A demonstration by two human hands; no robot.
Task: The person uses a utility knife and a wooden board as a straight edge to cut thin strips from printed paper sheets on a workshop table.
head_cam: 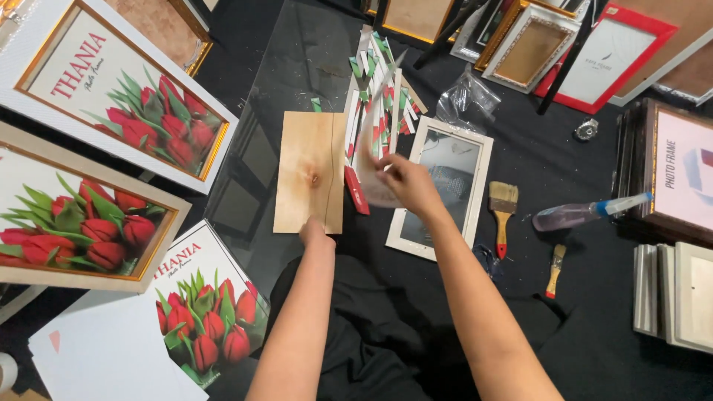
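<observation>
On the black cloth (549, 171) at the middle, the left hand (316, 234) is pressing down on the near edge of one rectangular plywood board (310, 172), pale, smooth-grained, with a single dark knot; the fingers are curling over the edge, though how tightly cannot be told. Just right of it, the right hand (405, 182) is gripping one thin white sheet (375, 174), blurred and curving upward. That sheet is rising in front of a fanned stack of printed cards (382, 89) with red, green and white edges; their number is too blurred to count. Beside the right wrist, one white-moulded picture frame (440, 189) with glass is lying flat. Further right, two wooden-handled paintbrushes are lying: a broad brush (503, 212) with a red handle and a small brush (555, 271). One clear plastic spray bottle (587, 213) is lying on its side near them. At left, three glossy tulip pictures (122, 93) are showing red blooms, two of them in pale frames. A crumpled clear plastic bag (468, 100) is sitting beyond the white frame.
</observation>
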